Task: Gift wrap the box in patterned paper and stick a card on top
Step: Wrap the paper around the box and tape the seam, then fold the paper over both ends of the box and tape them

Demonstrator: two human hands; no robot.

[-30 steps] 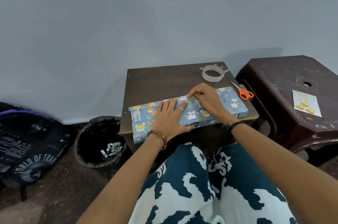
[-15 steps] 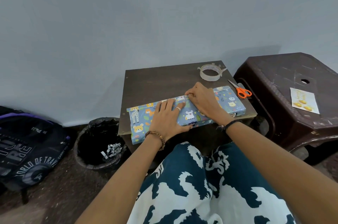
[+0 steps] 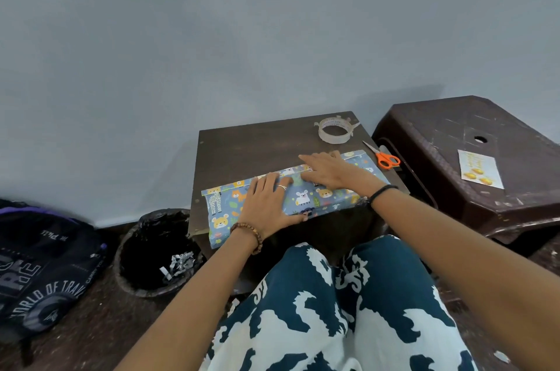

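The left hand (image 3: 268,204) lies flat, fingers straight, pressing the one box (image 3: 306,198) in patterned paper on the desk's (image 3: 257,146) near edge. The right hand (image 3: 328,170) also lies flat on it, further right. One tape roll (image 3: 335,129) and one pair of scissors (image 3: 383,157) lie beyond. One card (image 3: 480,168) rests on the stool (image 3: 454,128) at right.

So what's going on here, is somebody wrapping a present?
Yes. A person sits at a small dark table with a box already covered in blue animal-print paper. The left hand lies flat on it, holding it down, while the right hand presses with straight fingers along the paper's far edge. A tape roll and orange-handled scissors lie nearby on the table. The card waits on the brown stool to the right, not yet stuck on.
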